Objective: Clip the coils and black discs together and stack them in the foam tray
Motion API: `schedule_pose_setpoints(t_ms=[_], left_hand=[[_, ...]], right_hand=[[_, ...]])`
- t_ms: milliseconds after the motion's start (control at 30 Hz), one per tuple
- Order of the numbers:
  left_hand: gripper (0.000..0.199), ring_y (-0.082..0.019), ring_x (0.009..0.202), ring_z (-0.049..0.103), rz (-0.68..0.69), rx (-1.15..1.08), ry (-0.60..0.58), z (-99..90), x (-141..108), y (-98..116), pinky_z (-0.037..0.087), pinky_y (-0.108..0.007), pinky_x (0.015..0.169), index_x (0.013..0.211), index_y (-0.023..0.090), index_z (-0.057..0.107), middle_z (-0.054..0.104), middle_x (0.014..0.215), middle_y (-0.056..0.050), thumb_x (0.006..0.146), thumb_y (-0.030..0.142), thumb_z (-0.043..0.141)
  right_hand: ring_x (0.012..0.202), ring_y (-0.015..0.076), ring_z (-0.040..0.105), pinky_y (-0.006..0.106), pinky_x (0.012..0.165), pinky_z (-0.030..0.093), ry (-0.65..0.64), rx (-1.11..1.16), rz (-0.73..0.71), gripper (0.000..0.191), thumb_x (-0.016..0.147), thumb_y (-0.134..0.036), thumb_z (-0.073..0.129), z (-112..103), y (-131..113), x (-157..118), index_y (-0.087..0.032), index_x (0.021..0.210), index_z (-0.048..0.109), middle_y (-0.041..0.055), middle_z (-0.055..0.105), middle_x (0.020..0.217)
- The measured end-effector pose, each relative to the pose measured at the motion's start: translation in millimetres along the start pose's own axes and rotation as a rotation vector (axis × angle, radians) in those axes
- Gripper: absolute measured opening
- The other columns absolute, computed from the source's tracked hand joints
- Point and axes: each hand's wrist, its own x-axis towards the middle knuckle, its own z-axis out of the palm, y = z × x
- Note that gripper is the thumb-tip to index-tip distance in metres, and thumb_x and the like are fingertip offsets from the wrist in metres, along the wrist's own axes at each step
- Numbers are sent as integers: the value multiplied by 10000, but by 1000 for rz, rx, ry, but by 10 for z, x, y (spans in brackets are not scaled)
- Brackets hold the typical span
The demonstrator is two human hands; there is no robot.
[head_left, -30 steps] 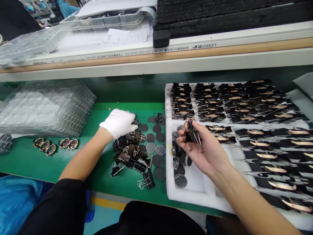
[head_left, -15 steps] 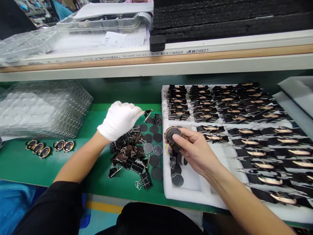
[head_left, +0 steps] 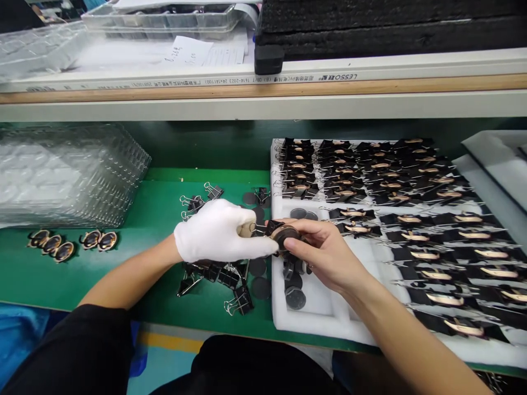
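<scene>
Round frame (head_left: 278, 233) with a dark disc (head_left: 287, 235) on its face, head view: over the left edge of the white tray (head_left: 278, 314), clamped between thumb and fingers of the bare right hand (head_left: 329, 251). Binder clip (head_left: 273, 225) just beside the rim, pinched in the gloved left hand (head_left: 218, 233); mouth hidden, bite on the frame impossible to tell. Likely faults: disc sliding askew from eased thumb pressure; clip springing off from crooked seating; rim scratched by metal edges; dropped parts lost among loose discs (head_left: 295, 298) below.
</scene>
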Motion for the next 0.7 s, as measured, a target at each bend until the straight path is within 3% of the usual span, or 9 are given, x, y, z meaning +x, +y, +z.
schedule_pose_setpoints(t_ms=[100, 200, 300, 367, 700], left_hand=[[428, -75, 508, 268, 14, -42, 12, 22, 13, -2, 239, -247, 504, 581, 195, 363, 310, 517, 75, 861, 409, 605], [393, -71, 521, 250, -46, -87, 21, 6, 42, -30, 235, -233, 498, 580, 191, 347, 262, 529, 75, 867, 353, 560], [379, -62, 520, 293, -120, -180, 31, -43, 53, -49, 257, -218, 493, 575, 184, 392, 315, 527, 76, 865, 347, 572], [380, -59, 518, 294, -121, -229, 35, -69, 43, -39, 257, -217, 487, 570, 180, 407, 331, 524, 77, 871, 339, 576], [431, -46, 529, 294, -40, -282, -50, 43, -22, 51, 245, -226, 493, 580, 170, 379, 325, 556, 74, 913, 341, 593]], right_hand=[[1037, 177, 720, 282, 932, 565, -9, -5, 2, 91, 840, -326, 854, -21, -11, 0, -315, 930, 839, 21, 793, 1131], [902, 151, 704, 249, 767, 580, 30, -46, 24, 99, 853, -347, 842, -102, -79, -5, -305, 942, 833, 21, 778, 1150], [734, 119, 653, 216, 615, 547, 35, -122, 81, 106, 869, -367, 826, -222, -173, 1, -282, 933, 822, 14, 776, 962], [701, 113, 644, 207, 600, 538, 7, -162, 106, 109, 867, -366, 828, -284, -220, 11, -266, 911, 819, 8, 761, 871], [692, 125, 655, 211, 590, 515, -88, -356, 69, 107, 792, -254, 861, -303, -247, 8, -242, 891, 822, 8, 772, 826]])
